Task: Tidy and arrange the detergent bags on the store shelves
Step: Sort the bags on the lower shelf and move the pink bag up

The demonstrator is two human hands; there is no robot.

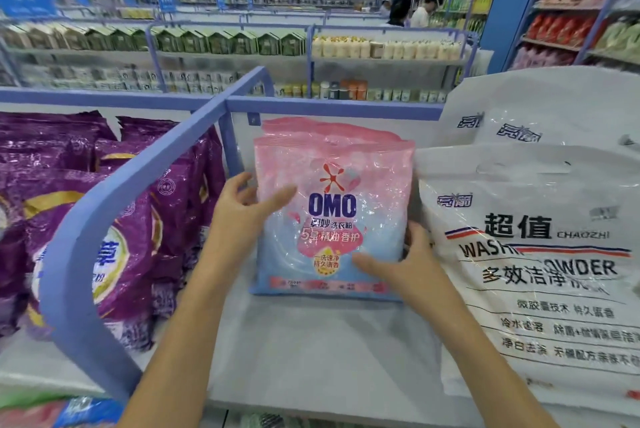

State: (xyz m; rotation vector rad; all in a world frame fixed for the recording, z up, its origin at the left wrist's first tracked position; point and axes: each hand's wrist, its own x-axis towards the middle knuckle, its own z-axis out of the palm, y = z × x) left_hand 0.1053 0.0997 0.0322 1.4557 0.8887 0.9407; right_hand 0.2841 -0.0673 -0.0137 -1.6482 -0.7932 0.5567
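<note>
A pink and blue OMO detergent bag (341, 182) stands upright on the grey shelf (311, 351), with more pink bags stacked behind it. My left hand (242, 213) grips its left edge, thumb on the front and fingers behind. My right hand (401, 261) grips its lower right corner, thumb across the front. Large white washing powder bags (540, 254) lean right beside it. Purple detergent bags (114, 220) fill the compartment to the left, beyond a blue divider rail (138, 178).
A blue back rail (332, 105) closes the shelf behind the bags. More pink and blue bags (59, 410) show on a lower shelf at bottom left. Stocked aisles lie beyond, with people (412, 10) standing far back.
</note>
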